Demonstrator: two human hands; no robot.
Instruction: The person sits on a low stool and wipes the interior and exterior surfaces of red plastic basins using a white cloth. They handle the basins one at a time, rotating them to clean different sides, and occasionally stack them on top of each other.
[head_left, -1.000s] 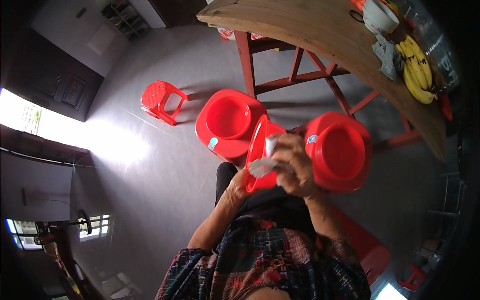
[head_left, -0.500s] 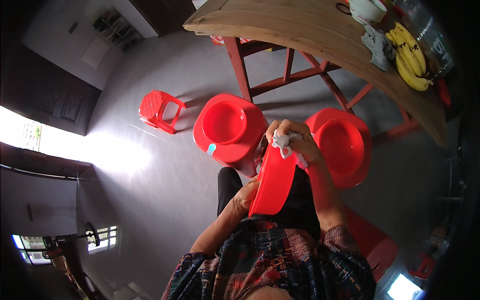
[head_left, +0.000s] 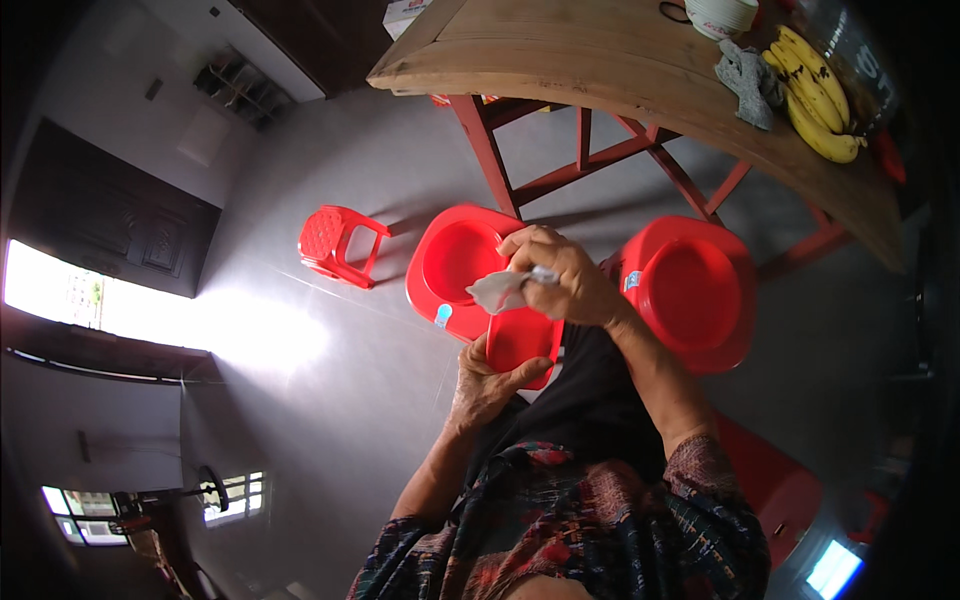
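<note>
Over the person's lap, the left hand [head_left: 487, 385] grips the lower edge of a small red plate [head_left: 522, 343], fingers curled round its rim. Above it, the right hand [head_left: 562, 280] is closed on a crumpled white cloth [head_left: 498, 291], pressed at the plate's top edge. Two red basins [head_left: 455, 265] [head_left: 690, 292] sit on the grey floor [head_left: 320, 400] behind, beside a red stool [head_left: 333, 243]. Bananas [head_left: 815, 95] lie on the wooden table [head_left: 600, 60].
</note>
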